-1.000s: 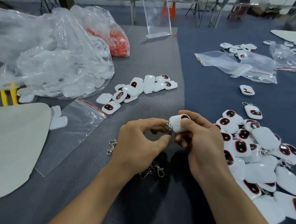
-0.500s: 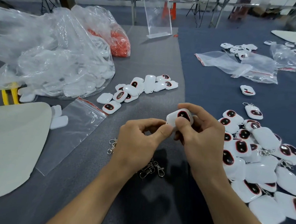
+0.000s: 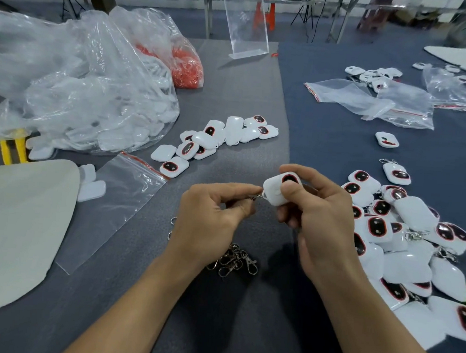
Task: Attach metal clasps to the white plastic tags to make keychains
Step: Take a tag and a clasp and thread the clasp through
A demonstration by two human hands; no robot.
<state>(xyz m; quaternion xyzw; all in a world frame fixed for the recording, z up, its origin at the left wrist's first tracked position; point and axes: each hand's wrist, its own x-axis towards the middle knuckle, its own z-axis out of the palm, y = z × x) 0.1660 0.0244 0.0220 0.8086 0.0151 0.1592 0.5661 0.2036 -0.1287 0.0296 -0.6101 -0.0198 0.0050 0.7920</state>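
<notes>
loose clasps (image 3: 234, 260) lie between the wrists | left hand (image 3: 209, 216) pinches 1 clasp (image 3: 256, 196) at the tag's corner — fingers curled | right hand (image 3: 320, 218) grips white tag (image 3: 272, 188), thumb on its face | pile of clasped tags (image 3: 403, 243) just right of right hand | bare tags (image 3: 215, 142) beyond left hand

A rounded white tag (image 3: 272, 191) with a dark, red-rimmed oval on its face is held tilted above the table (image 3: 246, 94) in the right hand (image 3: 322, 224). A small metal clasp (image 3: 257, 196), pinched by the left hand (image 3: 209, 221), meets its lower left corner. Loose clasps (image 3: 234, 260) lie tangled below the hands, a heap of tags (image 3: 411, 213) lies to the right, and a smaller cluster (image 3: 234, 126) lies beyond.
</notes>
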